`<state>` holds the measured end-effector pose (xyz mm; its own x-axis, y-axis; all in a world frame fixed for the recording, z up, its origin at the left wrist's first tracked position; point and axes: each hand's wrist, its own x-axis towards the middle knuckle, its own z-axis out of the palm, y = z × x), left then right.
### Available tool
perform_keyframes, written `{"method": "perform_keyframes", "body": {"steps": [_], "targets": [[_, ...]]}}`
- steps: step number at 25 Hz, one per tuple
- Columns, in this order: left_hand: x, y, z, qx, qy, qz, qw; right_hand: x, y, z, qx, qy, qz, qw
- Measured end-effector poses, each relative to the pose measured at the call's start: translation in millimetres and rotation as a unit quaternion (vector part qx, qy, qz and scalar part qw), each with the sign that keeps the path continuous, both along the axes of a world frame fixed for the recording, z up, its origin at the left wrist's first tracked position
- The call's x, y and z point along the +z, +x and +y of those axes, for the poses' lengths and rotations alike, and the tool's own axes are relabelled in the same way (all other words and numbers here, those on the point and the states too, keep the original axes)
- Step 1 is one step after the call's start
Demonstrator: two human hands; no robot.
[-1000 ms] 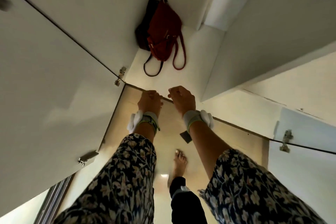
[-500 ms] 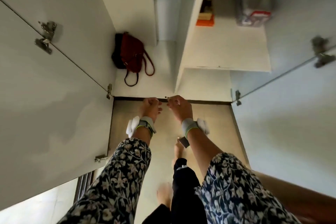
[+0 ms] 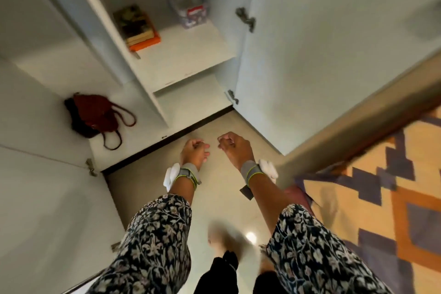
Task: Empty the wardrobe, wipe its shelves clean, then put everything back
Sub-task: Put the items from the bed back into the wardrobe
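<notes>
— Down on the wardrobe (image 3: 112,31) floor, back-left corner of the left compartment: dark red bag (image 3: 97,114), straps trailing forward, leaning against a black bag (image 3: 71,117) behind it.

— And across the divider?

— On the right compartment's shelf (image 3: 191,55): stack of books (image 3: 140,28) at the left front corner, orange one at the bottom, close against the divider. Toward the back edge, a clear plastic pouch (image 3: 188,7) with a red label, apart from the books. Too blurred to tell its contents.

— Doors?

— Both swung wide. Left door (image 3: 47,198) along the left side, right door (image 3: 322,43) standing out past the shelf's right edge, with metal hinges (image 3: 245,19) showing.

— Hands?

— Out in front of the wardrobe's dark base strip, above the floor (image 3: 226,200), near each other but not touching. On the left hand (image 3: 194,150), fingers curled into the palm, nothing visible inside. Same for the right hand (image 3: 235,148): fingers folded in tight, thumb against them, gripping nothing that shows. Grey wristband (image 3: 188,174) with a white pad on each wrist, floral sleeves (image 3: 157,246) below.

— Further out?

— Pale glossy tiles underfoot, and a blurred bare foot (image 3: 229,243) near the bottom edge. Off to the right, a wooden edge (image 3: 358,112), then patterned fabric (image 3: 381,186) in orange, cream and purple.
</notes>
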<state>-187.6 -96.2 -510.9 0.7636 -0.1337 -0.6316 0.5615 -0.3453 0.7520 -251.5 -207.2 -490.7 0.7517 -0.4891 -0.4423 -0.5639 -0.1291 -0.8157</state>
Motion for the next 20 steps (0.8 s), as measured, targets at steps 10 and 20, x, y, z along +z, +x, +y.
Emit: {"method": "perform_keyframes", "body": {"steps": [10, 20], "targets": [[15.5, -213.9, -147.8, -0.212, -0.039, -0.022, 0.976, 21.2, -270.0, -119.2, -0.21, -0.043, 0.0, 0.977], [41.9, -531.7, -259.8, -0.477, -0.06, -0.021, 0.877, 56.0, -610.3, -151.0, -0.415, -0.1, 0.041, 0.903]]}}
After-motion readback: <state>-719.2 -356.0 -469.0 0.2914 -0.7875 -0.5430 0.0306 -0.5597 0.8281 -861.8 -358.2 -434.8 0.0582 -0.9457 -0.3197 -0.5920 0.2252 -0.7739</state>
